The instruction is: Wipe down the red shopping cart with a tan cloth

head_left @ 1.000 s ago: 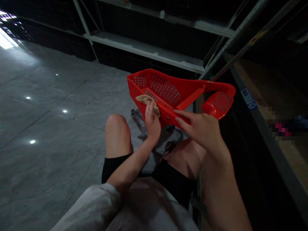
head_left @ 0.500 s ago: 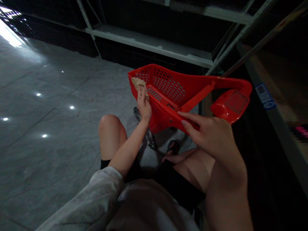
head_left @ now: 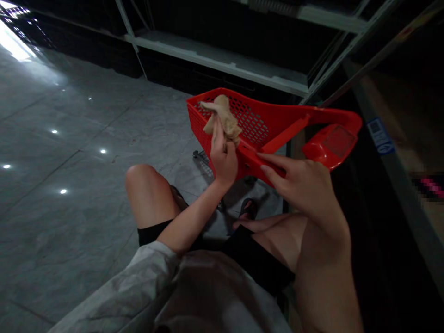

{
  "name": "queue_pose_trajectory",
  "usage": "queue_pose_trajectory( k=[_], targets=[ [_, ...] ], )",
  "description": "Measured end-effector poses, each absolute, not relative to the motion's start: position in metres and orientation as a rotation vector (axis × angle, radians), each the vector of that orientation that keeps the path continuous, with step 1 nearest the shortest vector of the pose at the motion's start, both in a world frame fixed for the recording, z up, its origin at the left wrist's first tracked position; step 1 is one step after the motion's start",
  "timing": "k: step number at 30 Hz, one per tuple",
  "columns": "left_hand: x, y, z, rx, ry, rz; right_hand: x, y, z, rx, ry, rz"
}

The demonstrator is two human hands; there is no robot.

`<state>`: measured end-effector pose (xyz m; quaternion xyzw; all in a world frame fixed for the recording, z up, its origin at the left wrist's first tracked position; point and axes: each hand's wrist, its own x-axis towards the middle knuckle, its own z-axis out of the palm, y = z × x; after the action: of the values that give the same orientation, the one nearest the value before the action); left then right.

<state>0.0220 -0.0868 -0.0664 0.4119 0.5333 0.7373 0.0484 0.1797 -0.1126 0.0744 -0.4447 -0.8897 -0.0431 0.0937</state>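
two bare hands work at a red shopping cart (head_left: 277, 113), raised above the person's knees. the left hand (head_left: 224, 162) is at the cart's left end, its fingers closed narrow around a crumpled tan cloth (head_left: 222, 120), right in front of the cart's mesh wall. the right hand (head_left: 301, 189) is on the cart's lower edge, its fingers and thumb curled narrow around it. beyond the cart runs a white metal shelf (head_left: 222, 62), left of the cart lies a grey tile floor (head_left: 69, 231), and below the cart are a black sandal (head_left: 249, 209) and a bare knee (head_left: 142, 185).
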Motion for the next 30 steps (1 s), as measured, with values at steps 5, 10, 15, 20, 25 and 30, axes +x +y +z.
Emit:
queue_pose_trajectory(
  k=[5,10,15,20,25,30],
  targets=[
    [0.057,-0.117,-0.101,1.795,1.615,2.212,0.179,-0.114,0.076,-1.336,-2.659,-0.12],
    [0.059,-0.137,-0.19,1.422,2.037,1.956,0.18,-0.113,0.076,-1.398,-2.659,-0.133],
    [0.077,-0.145,-0.126,1.351,1.903,2.124,0.175,-0.114,0.074,-1.366,-2.639,-0.129],
    [0.101,-0.144,-0.097,1.663,1.577,2.135,0.172,-0.116,0.075,-1.388,-2.666,-0.163],
    [0.093,-0.152,-0.214,1.208,1.856,1.882,0.173,-0.114,0.075,-1.357,-2.671,-0.175],
    [0.098,-0.16,-0.21,1.048,1.929,1.869,0.171,-0.115,0.075,-1.387,-2.673,-0.191]
  ],
)
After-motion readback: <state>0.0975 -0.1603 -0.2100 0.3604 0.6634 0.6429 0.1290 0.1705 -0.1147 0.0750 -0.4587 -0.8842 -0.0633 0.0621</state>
